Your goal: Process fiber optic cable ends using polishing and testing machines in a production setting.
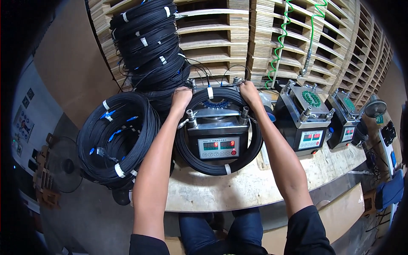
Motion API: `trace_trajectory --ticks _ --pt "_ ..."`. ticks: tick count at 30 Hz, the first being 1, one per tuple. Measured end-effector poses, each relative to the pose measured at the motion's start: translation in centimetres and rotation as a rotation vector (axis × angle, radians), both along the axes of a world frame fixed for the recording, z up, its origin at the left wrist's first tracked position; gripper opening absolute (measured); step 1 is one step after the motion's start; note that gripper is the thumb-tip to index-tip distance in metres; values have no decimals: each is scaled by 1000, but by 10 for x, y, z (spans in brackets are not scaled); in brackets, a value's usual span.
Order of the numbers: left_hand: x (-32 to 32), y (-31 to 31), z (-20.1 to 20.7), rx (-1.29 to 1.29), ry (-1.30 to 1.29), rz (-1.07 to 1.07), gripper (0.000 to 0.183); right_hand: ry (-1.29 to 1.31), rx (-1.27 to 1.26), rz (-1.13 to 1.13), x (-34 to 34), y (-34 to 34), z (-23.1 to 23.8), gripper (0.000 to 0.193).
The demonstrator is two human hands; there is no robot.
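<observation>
A polishing machine with a dark body, a lit red-digit panel and metal corner posts stands before me. A large coil of black cable, bound with white tape, hangs around it. Blue connectors form an arc on its top plate. My left hand is closed at the rear left post, seemingly around its clamp lever. At the rear right post, my right hand is likewise closed, apparently on that post's lever. My fingers hide most of both levers.
Beside my left arm are coiled black cables, with a tall stack of coils behind. Two similar machines with green-dotted tops stand to the right on the wooden table. Wooden pallets and green spiral hoses are behind.
</observation>
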State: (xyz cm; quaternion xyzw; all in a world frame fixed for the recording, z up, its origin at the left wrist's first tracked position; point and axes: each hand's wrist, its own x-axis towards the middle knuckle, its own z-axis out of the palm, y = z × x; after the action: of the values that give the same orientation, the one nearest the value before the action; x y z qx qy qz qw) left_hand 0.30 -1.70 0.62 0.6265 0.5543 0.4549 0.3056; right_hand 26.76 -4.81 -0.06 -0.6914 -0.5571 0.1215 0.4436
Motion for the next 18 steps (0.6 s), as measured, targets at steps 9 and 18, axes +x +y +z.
trace_trajectory --ticks 9,18 --pt "-15 20 -12 -118 -142 -166 23 28 11 -25 -11 -4 6 40" --pt "-12 3 0 -133 -61 -135 27 -6 -20 -39 -8 -4 6 39"
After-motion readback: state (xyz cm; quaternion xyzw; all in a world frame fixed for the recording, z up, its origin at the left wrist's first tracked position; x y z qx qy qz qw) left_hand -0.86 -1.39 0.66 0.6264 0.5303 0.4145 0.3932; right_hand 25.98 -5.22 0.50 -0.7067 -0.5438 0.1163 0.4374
